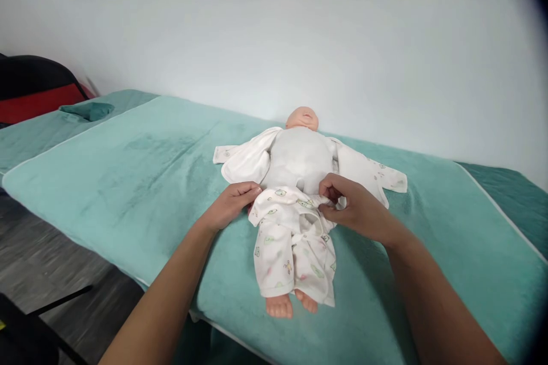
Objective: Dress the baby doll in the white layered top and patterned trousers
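A baby doll (pixel 302 118) lies on its back, head toward the wall and bare feet toward me. Its white jacket (pixel 252 159) is spread apart over a pale grey torso (pixel 299 154), sleeves stretched out to both sides. Printed white baby pants (pixel 274 251) cover the legs, their waistband at the lower torso. With thumb and fingers closed, my left hand (pixel 233 202) pinches the waistband's left edge. On the opposite side my right hand (pixel 353 205) grips the waistband between bent fingers. Part of the cloth is hidden behind the fingers.
A green cover (pixel 128 182) drapes the table, which stands against a white wall (pixel 274 57). At the far left there is a black and red chair (pixel 38 91). Dark legs of some object show at the lower left above a grey floor (pixel 51 251).
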`<action>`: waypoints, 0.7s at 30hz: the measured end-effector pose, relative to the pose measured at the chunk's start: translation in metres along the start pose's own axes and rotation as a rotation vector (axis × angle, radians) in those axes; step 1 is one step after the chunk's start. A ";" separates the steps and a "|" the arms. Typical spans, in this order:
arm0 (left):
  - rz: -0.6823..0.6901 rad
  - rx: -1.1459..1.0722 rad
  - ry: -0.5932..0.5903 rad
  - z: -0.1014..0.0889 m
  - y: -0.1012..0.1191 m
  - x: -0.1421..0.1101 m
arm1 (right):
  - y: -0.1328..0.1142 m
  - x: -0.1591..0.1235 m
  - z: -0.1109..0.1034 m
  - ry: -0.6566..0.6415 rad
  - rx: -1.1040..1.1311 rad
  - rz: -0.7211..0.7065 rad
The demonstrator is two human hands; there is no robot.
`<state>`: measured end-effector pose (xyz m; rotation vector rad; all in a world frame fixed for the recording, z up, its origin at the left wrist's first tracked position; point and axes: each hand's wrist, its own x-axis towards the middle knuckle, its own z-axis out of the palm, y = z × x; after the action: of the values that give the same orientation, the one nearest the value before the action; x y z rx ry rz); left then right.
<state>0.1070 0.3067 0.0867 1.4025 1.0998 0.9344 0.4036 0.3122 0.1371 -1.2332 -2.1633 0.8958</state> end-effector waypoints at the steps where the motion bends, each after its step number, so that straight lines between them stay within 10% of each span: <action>1: -0.013 -0.009 -0.014 0.000 0.000 0.000 | 0.000 0.001 0.001 0.010 0.015 -0.005; 9: -0.025 0.035 -0.128 0.000 0.004 -0.005 | -0.004 0.004 0.008 0.068 0.036 -0.204; 21: 0.116 0.217 0.018 0.024 0.025 -0.003 | -0.002 0.006 0.036 0.542 -0.196 -0.531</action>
<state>0.1325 0.2968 0.1083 1.6524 1.1701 0.9323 0.3748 0.3056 0.1155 -0.7872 -1.9925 0.1094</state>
